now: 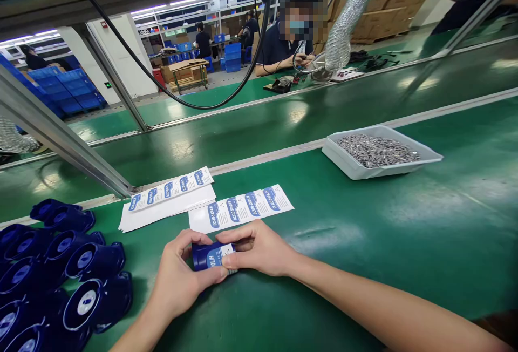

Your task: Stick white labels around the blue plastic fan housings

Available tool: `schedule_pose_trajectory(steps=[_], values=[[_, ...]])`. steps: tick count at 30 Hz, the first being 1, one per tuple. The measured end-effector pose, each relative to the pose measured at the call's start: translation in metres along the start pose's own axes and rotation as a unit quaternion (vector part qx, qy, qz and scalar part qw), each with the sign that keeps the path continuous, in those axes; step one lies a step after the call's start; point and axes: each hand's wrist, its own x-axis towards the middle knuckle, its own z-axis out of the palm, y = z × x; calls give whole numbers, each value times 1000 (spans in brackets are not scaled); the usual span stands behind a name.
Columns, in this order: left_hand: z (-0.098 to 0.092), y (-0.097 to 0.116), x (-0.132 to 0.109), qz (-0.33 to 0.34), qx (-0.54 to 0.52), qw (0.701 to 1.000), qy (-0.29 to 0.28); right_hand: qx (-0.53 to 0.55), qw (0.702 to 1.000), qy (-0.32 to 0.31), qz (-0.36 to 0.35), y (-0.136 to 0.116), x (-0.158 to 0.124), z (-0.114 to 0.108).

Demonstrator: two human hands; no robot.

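Both my hands hold a small dark blue plastic part just above the green work surface, near the front edge. My left hand wraps its fingers round the part's left end. My right hand pinches the part's right side, where a blue-and-white label sits under thumb and fingertips. Two label sheets lie just beyond the hands: one sheet straight ahead, and a stack of sheets further left.
Several dark blue plastic parts are piled at my left. A white tray of small metal pieces stands at the right. A slanted metal frame post crosses the left. Across the green conveyor, a co-worker sits working.
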Motion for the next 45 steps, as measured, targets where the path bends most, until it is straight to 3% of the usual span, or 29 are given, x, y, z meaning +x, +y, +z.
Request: schedule_pose_trajectory(steps=[5, 14, 16, 19, 22, 25, 29, 33, 37, 42, 44, 45], values=[[4, 5, -2, -22, -13, 1000, 18, -17, 1000, 10, -8, -2, 0, 0], [12, 9, 2, 42, 28, 997, 60, -81, 993, 65, -54, -3, 7, 5], [12, 8, 5, 37, 10, 997, 60, -105, 991, 53, -67, -5, 5, 6], [12, 2, 7, 29, -3, 997, 66, -212, 969, 5, -130, -7, -1, 7], [14, -5, 5, 41, -8, 996, 79, -305, 936, 13, -175, -5, -4, 10], [18, -10, 3, 53, -14, 993, 109, -263, 956, 35, -123, -3, -2, 13], [22, -11, -1, 64, -17, 991, 117, -130, 989, 47, -49, -7, 1, 17], [23, -12, -3, 77, -24, 989, 122, -43, 998, 47, -5, -10, 5, 18], [25, -13, 0, 93, -35, 988, 121, -29, 999, 45, 2, -4, 16, 13], [22, -23, -2, 69, -89, 985, 128, -144, 984, 75, -72, 1, 14, 10], [20, -32, -2, 59, -99, 985, 128, -270, 948, 55, -159, -6, 4, 12], [20, -37, 1, 59, -99, 985, 127, -354, 910, 4, -214, -10, -1, 15]])
